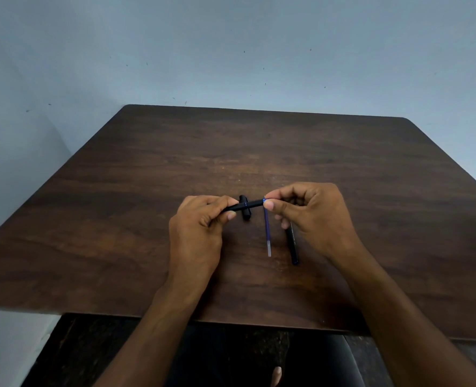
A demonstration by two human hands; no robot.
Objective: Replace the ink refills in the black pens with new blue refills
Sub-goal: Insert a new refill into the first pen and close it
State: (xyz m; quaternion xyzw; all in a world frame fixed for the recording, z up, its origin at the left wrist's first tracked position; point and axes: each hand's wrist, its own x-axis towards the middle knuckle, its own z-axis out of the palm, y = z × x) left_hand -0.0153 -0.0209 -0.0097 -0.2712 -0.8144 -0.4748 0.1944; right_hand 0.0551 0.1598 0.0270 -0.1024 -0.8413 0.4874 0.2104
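Note:
A black pen barrel (246, 204) is held level above the table by my left hand (200, 227), gripped at its left end. At the barrel's right end, the thumb and forefinger of my right hand (312, 216) pinch its tip, where a bit of blue shows. A blue refill (267, 233) with a clear lower end lies on the table just below that tip, pointing toward me. A black pen cap (245, 215) lies behind and under the barrel. A second black pen (292, 244) lies on the table, partly hidden under my right hand.
The dark wooden table (147, 191) stands against a pale blue wall. Its near edge runs just in front of my forearms, with a dark floor and my lap below.

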